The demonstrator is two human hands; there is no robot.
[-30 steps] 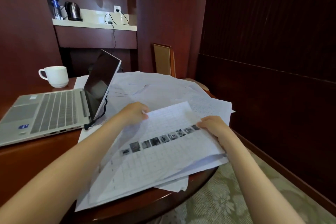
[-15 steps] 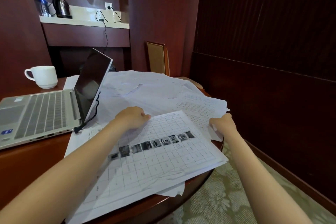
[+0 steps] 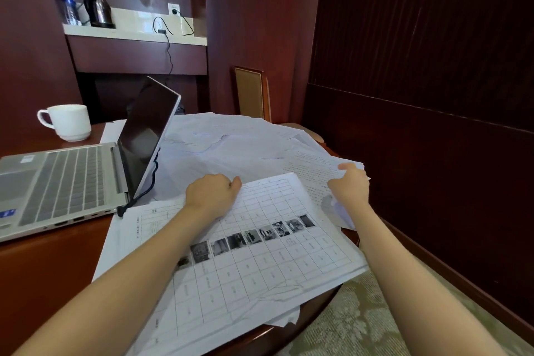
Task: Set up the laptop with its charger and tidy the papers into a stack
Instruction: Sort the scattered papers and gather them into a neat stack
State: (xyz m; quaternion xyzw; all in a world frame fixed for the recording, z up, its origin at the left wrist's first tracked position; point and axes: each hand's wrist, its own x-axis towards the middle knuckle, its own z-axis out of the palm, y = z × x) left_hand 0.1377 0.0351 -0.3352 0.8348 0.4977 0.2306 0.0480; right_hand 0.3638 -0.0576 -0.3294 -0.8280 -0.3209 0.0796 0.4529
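Where the round surface (image 3: pixel 43 274) curves away at the right, papers (image 3: pixel 231 147) overhang its rim above the carpet (image 3: pixel 361 324), with the dark wall (image 3: pixel 419 153) close on that side. A chair (image 3: pixel 251 92) stands just past the far edge. Bare wood shows only at the near left, in front of the open laptop (image 3: pixel 63 176), whose black cable (image 3: pixel 138 198) trails from behind the screen onto the papers. The left hand (image 3: pixel 212 193) rests curled on the far edge of the grid sheet (image 3: pixel 274 254) — whether it pinches the paper I cannot tell. The right hand (image 3: pixel 351 185) grips a text sheet (image 3: pixel 312 170) at the rim, thumb on top. A second ago both hands held the grid sheet raised; it now lies flat, and the right hand has gone over to the text sheet.
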